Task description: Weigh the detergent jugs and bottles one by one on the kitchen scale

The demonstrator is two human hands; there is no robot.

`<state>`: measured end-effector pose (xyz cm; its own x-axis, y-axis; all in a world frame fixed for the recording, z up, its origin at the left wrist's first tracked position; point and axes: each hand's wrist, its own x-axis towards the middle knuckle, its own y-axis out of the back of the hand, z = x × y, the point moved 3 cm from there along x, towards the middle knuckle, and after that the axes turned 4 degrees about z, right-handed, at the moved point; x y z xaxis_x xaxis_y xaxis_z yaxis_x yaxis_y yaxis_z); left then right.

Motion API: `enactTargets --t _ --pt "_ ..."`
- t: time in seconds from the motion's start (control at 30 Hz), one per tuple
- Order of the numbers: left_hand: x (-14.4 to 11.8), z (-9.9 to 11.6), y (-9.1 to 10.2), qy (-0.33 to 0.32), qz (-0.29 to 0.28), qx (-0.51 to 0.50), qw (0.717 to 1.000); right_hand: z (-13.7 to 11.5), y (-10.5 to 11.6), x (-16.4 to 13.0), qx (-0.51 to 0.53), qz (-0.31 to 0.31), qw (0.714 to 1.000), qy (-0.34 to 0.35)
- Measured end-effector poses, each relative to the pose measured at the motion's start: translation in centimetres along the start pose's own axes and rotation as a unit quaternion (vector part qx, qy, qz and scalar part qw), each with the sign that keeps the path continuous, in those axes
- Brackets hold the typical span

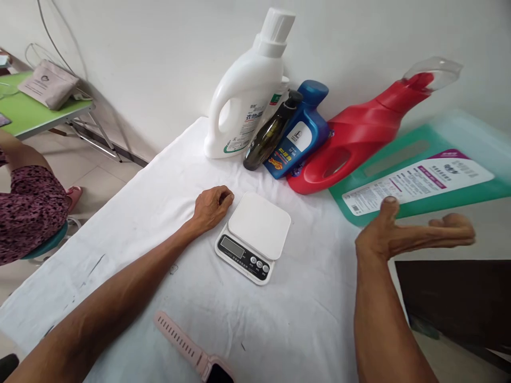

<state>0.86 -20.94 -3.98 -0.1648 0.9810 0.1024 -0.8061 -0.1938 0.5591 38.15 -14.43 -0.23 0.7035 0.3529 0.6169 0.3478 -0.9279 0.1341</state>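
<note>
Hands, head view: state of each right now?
Left hand: loosely curled, knuckles on the white cloth beside the kitchen scale, holding nothing.
Right hand: open, flat, raised, empty.

Chinese characters reading 衣物 are printed in dark type on the label of the white detergent bottle. Print is also carried by the blue bottle, on a white label and an orange emblem, and by the white-and-purple label on the green pack; it cannot be read.
</note>
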Motion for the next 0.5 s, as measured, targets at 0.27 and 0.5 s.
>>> enactTargets --t 0.27,0.5 --pt "0.0 -0.3 -0.1 -0.01 0.003 -0.006 1.0 -7.4 -7.3 -3.4 0.13 -0.196 0.967 -0.099" --pt "0.0 -0.2 0.0 -0.008 0.0 0.005 1.0 -7.8 -10.8 -3.6 0.125 -0.162 0.963 -0.174"
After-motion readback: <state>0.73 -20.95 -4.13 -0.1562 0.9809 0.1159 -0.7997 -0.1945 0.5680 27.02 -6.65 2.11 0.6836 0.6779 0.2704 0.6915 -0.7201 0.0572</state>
